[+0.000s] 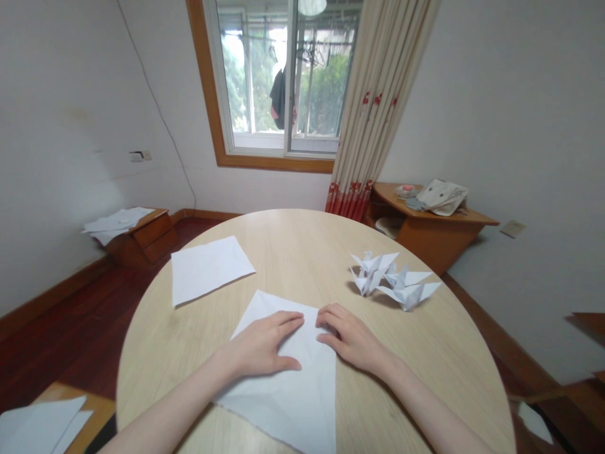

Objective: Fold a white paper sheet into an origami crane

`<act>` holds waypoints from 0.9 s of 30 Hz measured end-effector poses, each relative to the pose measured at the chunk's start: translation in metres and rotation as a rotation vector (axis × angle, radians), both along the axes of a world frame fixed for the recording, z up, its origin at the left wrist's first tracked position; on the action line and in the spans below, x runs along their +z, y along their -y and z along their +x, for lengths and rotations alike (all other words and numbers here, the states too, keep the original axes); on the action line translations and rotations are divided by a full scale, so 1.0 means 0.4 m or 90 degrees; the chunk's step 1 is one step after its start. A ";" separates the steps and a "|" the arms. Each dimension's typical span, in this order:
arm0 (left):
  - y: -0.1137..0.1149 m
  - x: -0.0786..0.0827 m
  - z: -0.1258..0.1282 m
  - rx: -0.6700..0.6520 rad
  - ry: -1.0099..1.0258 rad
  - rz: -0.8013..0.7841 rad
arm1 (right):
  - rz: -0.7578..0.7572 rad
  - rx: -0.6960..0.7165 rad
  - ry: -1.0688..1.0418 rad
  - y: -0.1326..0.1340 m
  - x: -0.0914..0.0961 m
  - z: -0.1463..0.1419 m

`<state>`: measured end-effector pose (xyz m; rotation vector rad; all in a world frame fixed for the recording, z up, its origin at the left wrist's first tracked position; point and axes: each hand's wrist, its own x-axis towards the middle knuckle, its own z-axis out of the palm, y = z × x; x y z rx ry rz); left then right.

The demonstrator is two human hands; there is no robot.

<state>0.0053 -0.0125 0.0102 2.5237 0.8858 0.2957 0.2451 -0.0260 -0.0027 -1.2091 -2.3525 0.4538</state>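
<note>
A large sheet of white paper [293,403] lies on the round table before me, faintly creased, its lower edge running out of view. My left hand [269,343] rests flat on its upper left part, fingers stretched to the right and thumb spread. On the paper's upper right edge lies my right hand [347,337], its fingers a little bent and the thumb apart from them. Neither hand grips anything. Beyond my right hand, several folded white paper cranes [409,293] stand in a cluster.
A stack of white paper [212,270] lies at the table's back left. The round wooden table [302,246] has a curved edge. Behind it stand a low cabinet [154,236] with papers and a corner desk [444,221] with a bag [444,197]. More sheets [42,425] lie at lower left.
</note>
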 end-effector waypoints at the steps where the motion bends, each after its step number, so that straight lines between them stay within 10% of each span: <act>1: -0.001 -0.002 0.000 -0.002 0.000 0.002 | 0.003 0.004 -0.002 -0.001 -0.003 0.001; 27: -0.023 -0.026 -0.012 0.040 -0.033 0.227 | 0.170 -0.098 0.147 -0.004 -0.006 0.010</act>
